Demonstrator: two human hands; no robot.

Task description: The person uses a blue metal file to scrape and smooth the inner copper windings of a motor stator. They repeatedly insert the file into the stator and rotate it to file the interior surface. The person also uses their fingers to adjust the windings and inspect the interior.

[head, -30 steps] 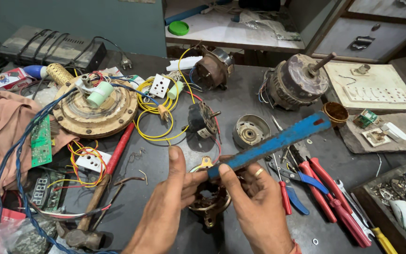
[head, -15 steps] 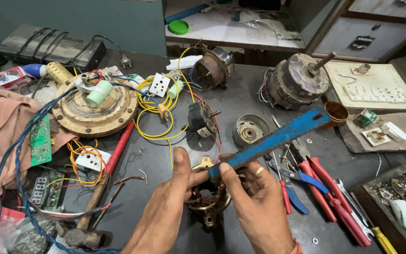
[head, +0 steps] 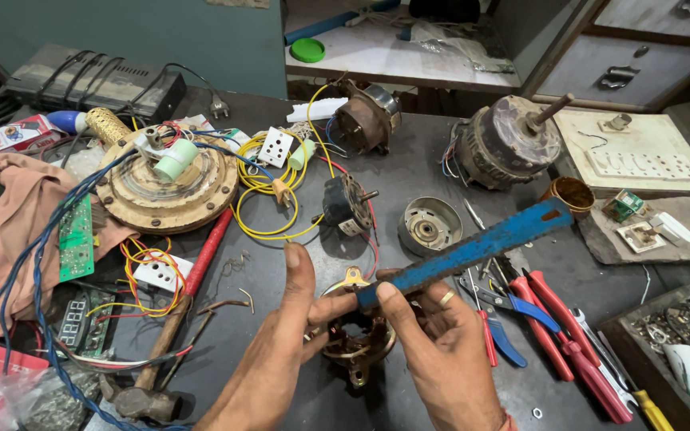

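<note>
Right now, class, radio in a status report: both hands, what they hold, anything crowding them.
Left hand steadying the small motor stator. Right hand gripping the blue blade, which lies across it. Pliers close at right, hammer at left.

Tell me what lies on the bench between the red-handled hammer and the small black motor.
In the head view, between hammer and motor: yellow wire loops and bare bench.

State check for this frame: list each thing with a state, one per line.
left hand: steadying the stator, thumb raised
right hand: gripping the blue blade
blue blade: held, slanting up to the right
stator: held over the table
hammer: lying flat, untouched
red pliers: lying on the table, untouched
</note>
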